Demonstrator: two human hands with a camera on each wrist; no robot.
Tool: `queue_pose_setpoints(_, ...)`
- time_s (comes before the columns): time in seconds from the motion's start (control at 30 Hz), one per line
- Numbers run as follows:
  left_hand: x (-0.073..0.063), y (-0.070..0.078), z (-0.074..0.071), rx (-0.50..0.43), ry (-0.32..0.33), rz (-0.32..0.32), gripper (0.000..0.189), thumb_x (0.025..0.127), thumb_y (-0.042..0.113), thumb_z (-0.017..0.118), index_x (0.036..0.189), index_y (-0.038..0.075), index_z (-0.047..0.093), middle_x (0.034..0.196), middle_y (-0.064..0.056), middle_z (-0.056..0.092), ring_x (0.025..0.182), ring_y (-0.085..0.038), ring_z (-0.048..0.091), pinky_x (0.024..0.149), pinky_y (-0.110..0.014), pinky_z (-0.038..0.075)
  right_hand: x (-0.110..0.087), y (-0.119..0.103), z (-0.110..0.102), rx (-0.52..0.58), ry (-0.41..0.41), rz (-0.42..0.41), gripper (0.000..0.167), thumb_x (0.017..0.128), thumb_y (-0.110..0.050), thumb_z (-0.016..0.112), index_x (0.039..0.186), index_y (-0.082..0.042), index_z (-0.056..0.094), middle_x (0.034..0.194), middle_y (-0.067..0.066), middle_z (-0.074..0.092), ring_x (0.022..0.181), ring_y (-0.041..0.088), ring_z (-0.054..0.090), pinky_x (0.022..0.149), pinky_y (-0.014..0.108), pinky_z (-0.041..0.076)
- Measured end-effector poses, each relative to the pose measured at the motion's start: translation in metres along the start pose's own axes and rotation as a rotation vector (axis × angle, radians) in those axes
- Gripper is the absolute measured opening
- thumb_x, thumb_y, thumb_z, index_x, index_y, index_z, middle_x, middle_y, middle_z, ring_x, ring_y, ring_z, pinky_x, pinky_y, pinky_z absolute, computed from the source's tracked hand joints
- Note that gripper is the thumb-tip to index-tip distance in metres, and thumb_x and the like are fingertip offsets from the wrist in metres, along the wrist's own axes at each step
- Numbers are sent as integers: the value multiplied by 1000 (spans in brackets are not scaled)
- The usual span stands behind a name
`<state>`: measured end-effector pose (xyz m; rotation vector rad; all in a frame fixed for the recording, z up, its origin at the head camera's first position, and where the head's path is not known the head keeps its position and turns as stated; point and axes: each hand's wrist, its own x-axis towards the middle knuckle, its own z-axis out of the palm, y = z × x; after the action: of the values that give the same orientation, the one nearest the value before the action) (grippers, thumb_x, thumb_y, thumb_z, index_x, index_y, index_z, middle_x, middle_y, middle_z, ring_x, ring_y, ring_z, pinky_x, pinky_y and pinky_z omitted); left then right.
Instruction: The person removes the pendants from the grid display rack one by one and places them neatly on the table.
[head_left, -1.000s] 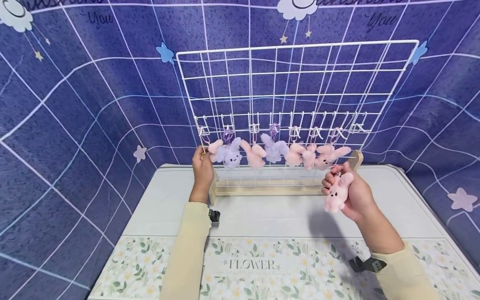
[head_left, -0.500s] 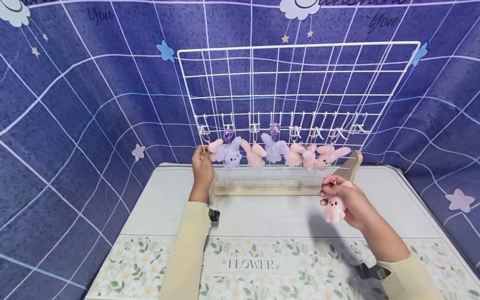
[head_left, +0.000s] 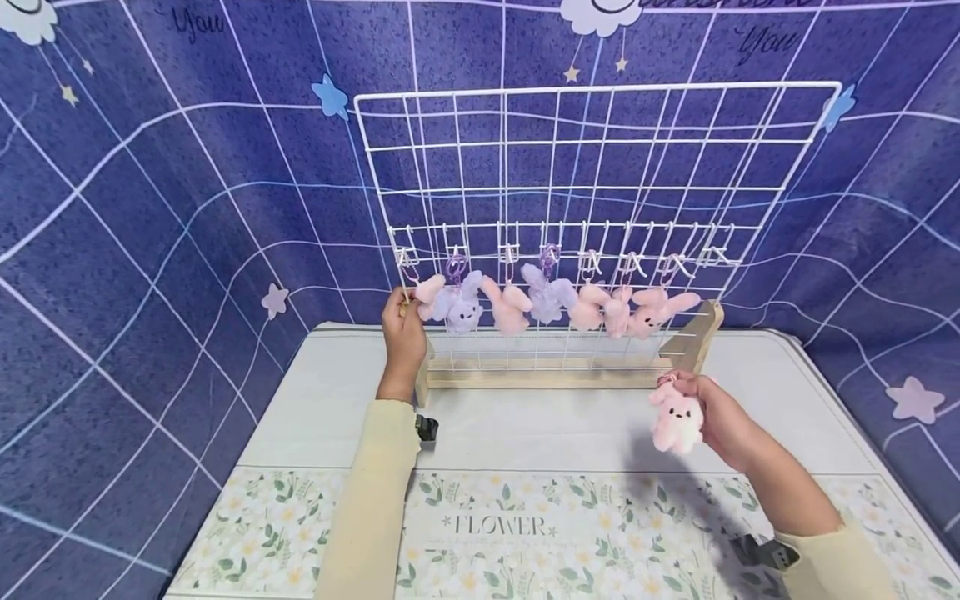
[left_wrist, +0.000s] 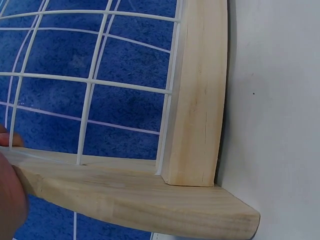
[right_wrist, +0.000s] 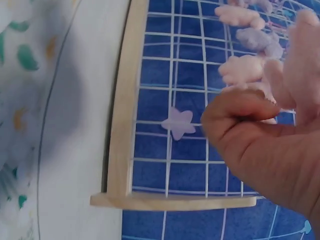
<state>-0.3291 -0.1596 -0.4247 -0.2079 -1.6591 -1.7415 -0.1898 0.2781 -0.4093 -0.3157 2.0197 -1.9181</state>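
My right hand [head_left: 726, 427] pinches a pink plush bunny keychain [head_left: 678, 423] by the chain at its top. The bunny hangs face outward in front of the rack's right end. In the right wrist view, curled fingers [right_wrist: 250, 115] show with pink plush beside them. My left hand [head_left: 403, 342] grips the left side of a white wire grid rack [head_left: 600, 91]; in the left wrist view its thumb [left_wrist: 10, 200] lies at the wooden side piece [left_wrist: 135, 205]. Several pink and lilac bunny keychains, among them a lilac bunny [head_left: 463, 310], hang from the rack's hooks.
The rack's wooden base bar [head_left: 540, 380] stands on a white table mat [head_left: 525, 429] with a flowered front band. At the row's right end, one white hook [head_left: 716, 257] carries no keychain. A blue gridded cloth [head_left: 187, 208] surrounds the table.
My right hand has drawn down and slightly right, away from the hanging row. The pink bunny, earlier against the palm, now dangles from the fingers facing outward. My left hand stays at the rack.
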Motion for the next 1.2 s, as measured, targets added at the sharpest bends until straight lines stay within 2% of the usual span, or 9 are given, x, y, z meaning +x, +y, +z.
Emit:
queue_pose_setpoints(0.13,1,1,0,17,-1,6,7,97,-12,47,97,-16,53,84,7,51,81,-3,49,72,-15,41,0,3,5,-165,112,69,20,103,-19,39,105,-27,58,77,-12,65,64,5,64,54,25,51)
queue_pose_setpoints(0.27,2,2,1,28,5,3,7,96,-11,47,96,-15,53,84,8,51,81,-3,48,73,-15,40,-1,5,8,-249,171,104,10,103,-23,51,108,-21,60,74,-12,61,58,5,54,50,25,43)
queue_pose_setpoints(0.37,3,3,2,23,7,-2,7,96,-12,47,97,-16,53,84,8,51,82,-3,49,73,-15,41,-4,6,6,-298,128,73,18,106,-19,53,118,-7,59,73,-11,59,55,3,46,48,22,39)
queue_pose_setpoints(0.47,3,3,3,18,6,-3,7,96,-13,47,97,-18,52,84,8,51,81,-2,48,72,-14,40,-6,7,1,-404,77,-1,24,106,-12,55,123,5,58,76,-7,57,55,2,39,47,22,36)
queue_pose_setpoints(0.67,2,4,3,9,8,-8,7,96,-14,47,94,-13,54,86,5,52,82,-2,50,73,-14,42,-8,10,-6,-656,33,-72,21,104,-11,62,121,0,66,99,7,60,73,4,48,60,26,46)
queue_pose_setpoints(0.83,1,5,1,-5,13,-20,20,95,-13,48,88,2,59,87,2,54,83,-3,52,75,-15,44,-10,10,-14,-700,-75,-38,22,104,-4,60,124,2,65,101,10,64,73,3,52,62,26,49)
queue_pose_setpoints(0.97,4,-7,0,-14,11,-19,28,94,-14,47,87,9,60,88,-2,56,84,-4,53,75,-15,45,-12,10,-22,-752,-160,-35,24,101,7,53,121,6,64,100,9,66,81,2,54,67,24,50)
queue_pose_setpoints(1.07,7,-19,0,-12,12,-10,28,94,-14,46,86,9,60,88,-3,56,84,-4,53,75,-15,45,-13,13,-26,-771,-203,-38,26,97,13,50,115,4,66,99,6,64,85,1,52,70,23,48)
queue_pose_setpoints(1.2,9,-28,0,-3,2,8,25,96,-12,48,88,8,61,89,-1,56,84,-5,53,74,-16,45,-13,18,-28,-756,-247,-2,27,94,14,47,110,2,66,93,3,59,80,3,49,66,23,44)
